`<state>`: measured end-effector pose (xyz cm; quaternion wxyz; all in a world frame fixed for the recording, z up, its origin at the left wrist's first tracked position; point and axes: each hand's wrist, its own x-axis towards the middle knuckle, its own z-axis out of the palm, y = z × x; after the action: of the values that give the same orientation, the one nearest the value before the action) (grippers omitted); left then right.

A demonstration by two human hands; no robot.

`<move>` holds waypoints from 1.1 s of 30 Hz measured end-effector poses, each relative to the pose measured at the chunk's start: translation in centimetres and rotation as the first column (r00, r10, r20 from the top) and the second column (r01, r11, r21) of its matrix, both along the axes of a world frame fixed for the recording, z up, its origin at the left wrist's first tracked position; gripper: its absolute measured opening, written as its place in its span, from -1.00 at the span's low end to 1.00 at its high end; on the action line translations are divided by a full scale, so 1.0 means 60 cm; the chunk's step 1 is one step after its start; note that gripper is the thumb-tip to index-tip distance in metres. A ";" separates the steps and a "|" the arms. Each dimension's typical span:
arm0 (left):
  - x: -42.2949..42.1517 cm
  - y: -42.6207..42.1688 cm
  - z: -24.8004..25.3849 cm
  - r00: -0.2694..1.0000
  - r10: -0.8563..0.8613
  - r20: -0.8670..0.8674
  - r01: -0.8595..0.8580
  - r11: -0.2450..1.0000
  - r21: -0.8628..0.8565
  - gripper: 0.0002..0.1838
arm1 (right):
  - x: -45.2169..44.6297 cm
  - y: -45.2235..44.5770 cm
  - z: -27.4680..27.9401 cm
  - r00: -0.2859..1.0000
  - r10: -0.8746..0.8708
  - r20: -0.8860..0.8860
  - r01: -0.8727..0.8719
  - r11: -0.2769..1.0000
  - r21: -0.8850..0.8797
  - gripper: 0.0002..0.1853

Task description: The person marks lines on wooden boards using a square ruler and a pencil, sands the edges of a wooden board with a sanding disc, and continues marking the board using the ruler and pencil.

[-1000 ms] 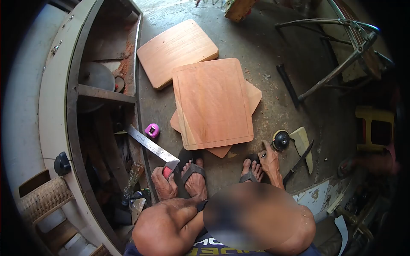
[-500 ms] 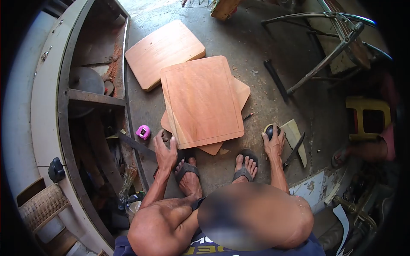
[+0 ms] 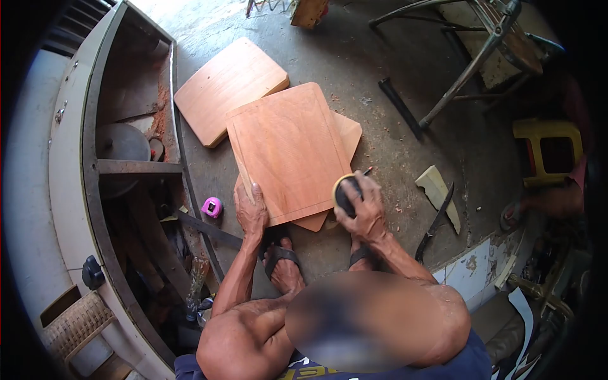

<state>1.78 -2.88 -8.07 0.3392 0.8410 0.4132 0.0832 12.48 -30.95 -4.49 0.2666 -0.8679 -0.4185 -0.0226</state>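
On the floor (image 3: 392,152) lie a tape measure (image 3: 212,207) and blade (image 3: 441,217); left hand (image 3: 251,212) clasps a board (image 3: 285,152), right hand (image 3: 365,212) a round tool (image 3: 341,195).

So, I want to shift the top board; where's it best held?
The top board is probably best gripped at its near-left and far-right corners, coming from the sides, pinching above and below. Both corners seem to jut past the turned board beneath. The left hand is beside the first.

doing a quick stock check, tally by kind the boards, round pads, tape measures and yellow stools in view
Boards: 3 visible (more may be hidden)
Round pad: 1
Tape measure: 1
Yellow stool: 1
Total: 6 visible
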 end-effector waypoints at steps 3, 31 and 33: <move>-0.008 -0.014 0.005 1.000 0.006 0.014 -0.006 1.000 0.015 -0.41 | 0.027 0.015 -0.007 0.981 -0.191 0.033 0.185 0.973 0.135 -0.26; -0.048 -0.049 0.010 0.962 -0.267 0.050 0.243 0.929 0.280 0.05 | 0.080 0.036 -0.038 0.926 -0.309 0.216 0.328 0.943 -0.056 -0.72; -0.031 -0.044 -0.020 0.946 -0.305 -0.108 0.323 0.893 0.314 -0.01 | 0.059 0.051 -0.034 0.920 -0.345 0.184 0.356 0.934 -0.028 -0.76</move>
<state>-0.06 -5.53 -9.27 0.1923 0.9431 0.2617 0.0712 16.03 -27.89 -6.51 0.1937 -0.9310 -0.2789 -0.1338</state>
